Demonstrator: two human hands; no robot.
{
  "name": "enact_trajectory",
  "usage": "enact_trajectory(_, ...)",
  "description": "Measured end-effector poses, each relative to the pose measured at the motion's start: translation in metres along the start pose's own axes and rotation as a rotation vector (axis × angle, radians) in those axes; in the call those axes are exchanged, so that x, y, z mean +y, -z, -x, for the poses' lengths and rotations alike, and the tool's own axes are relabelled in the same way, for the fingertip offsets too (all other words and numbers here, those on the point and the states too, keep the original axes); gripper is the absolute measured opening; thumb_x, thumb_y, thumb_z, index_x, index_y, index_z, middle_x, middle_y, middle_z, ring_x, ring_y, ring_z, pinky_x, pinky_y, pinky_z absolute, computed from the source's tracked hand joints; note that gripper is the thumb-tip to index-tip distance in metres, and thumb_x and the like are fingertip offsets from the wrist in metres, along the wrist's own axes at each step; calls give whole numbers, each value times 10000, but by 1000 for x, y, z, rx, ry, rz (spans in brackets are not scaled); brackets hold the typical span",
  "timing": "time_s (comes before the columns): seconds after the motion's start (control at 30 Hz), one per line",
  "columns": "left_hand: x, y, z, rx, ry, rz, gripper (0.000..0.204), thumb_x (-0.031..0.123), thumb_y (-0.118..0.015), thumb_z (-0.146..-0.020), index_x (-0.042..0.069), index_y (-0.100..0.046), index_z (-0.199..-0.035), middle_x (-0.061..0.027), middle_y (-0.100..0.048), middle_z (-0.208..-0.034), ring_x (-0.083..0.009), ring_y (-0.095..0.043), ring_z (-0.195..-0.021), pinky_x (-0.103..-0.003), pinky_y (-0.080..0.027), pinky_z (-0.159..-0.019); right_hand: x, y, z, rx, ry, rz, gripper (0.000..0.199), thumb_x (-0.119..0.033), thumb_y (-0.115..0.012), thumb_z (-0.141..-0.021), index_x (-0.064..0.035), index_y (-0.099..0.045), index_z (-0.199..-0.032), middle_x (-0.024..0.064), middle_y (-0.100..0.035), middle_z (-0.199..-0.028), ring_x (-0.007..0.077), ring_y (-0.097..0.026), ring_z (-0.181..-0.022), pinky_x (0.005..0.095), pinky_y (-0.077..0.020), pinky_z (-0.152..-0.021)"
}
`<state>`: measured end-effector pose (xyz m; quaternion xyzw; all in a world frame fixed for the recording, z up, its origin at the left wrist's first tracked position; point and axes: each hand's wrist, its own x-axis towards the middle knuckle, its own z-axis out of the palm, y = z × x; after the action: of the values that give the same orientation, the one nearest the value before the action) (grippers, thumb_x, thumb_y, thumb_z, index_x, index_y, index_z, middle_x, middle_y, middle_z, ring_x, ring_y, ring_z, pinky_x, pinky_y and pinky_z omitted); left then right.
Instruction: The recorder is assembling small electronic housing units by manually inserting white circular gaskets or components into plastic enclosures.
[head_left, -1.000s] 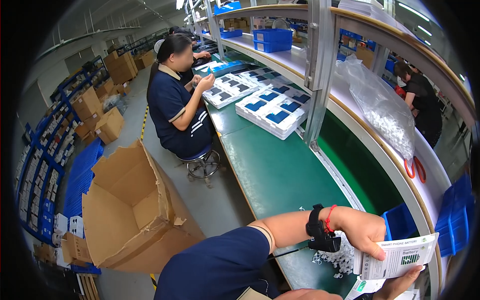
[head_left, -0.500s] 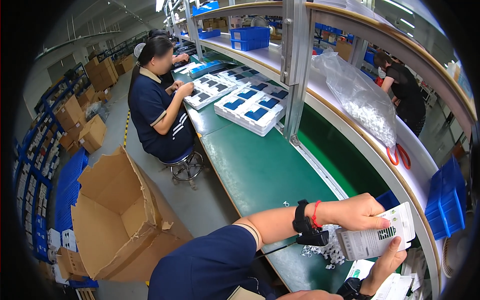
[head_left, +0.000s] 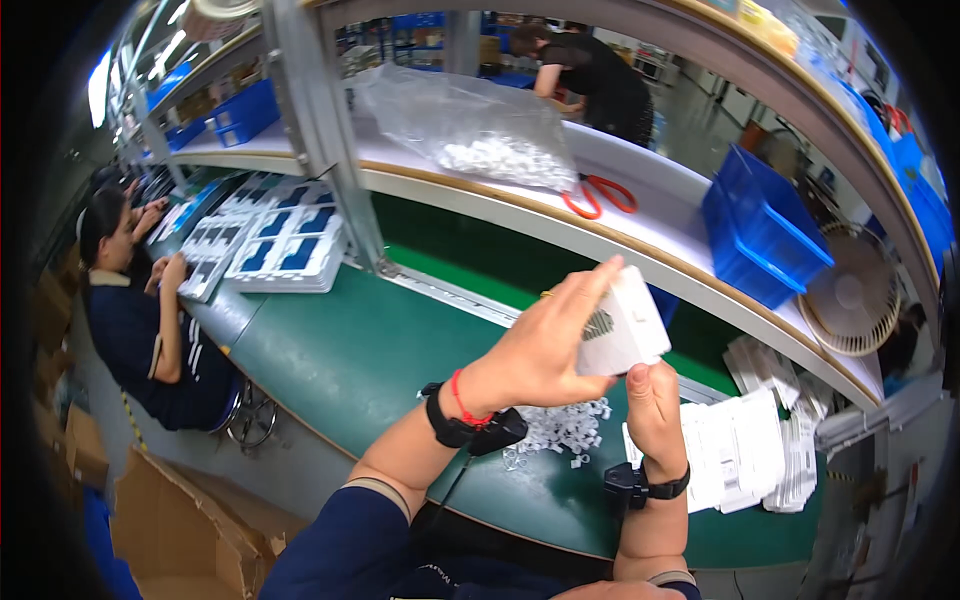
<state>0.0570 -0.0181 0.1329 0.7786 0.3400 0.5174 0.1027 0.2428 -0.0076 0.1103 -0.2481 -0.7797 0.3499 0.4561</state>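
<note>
I hold a small white cardboard box (head_left: 632,330) with a dark green print patch up over the bench. Along its left side lie the long fingers of my left hand (head_left: 550,335), with the thumb under its lower edge. My right hand (head_left: 655,415) grips the box's lower right corner, thumb pointing up; its other fingers are mostly hidden. Beneath the hands, a pile of small white plastic clips (head_left: 565,432) is spread on the green bench (head_left: 400,345). To the right of my right wrist lie stacked flat white cartons (head_left: 735,450).
Over the bench runs a shelf with a clear bag of white parts (head_left: 500,150), red-handled scissors (head_left: 600,195), blue bins (head_left: 765,230) and a fan (head_left: 850,290). At left, a co-worker (head_left: 130,300) sits by white trays (head_left: 290,250). An open carton (head_left: 180,530) stands lower left.
My view has swung to the right. The box has turned in my hands from lying slanted to a raised, tilted pose, and my left fingers have straightened along its side.
</note>
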Motion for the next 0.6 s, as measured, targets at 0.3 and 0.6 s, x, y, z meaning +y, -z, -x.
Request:
enact_trajectory(0.3, -2, -8, 7, 44, 11, -26, 837, 109, -749, -583, 32, -362, -1320, -191, -520, -1175, -360, -557, -1047, -395, -453, -900, -5, -9, 2, 89, -207, -660, 460, -277, -395, -1025, 57, -444, -1339, 153, -551, -1268, 209, -519, -1171, 327, -387, -994)
enact_trajectory(0.6, -8, -4, 6, -46, -48, -162, 804, 112, -729, -574, 25, -375, -1290, -208, -535, -1153, -387, -567, -1025, -410, -463, -885, -10, -37, 1, 311, -228, -692, 504, -119, -366, -1001, 12, -254, -1475, 174, -419, -1426, 267, -415, -1311, 357, -304, -1087)
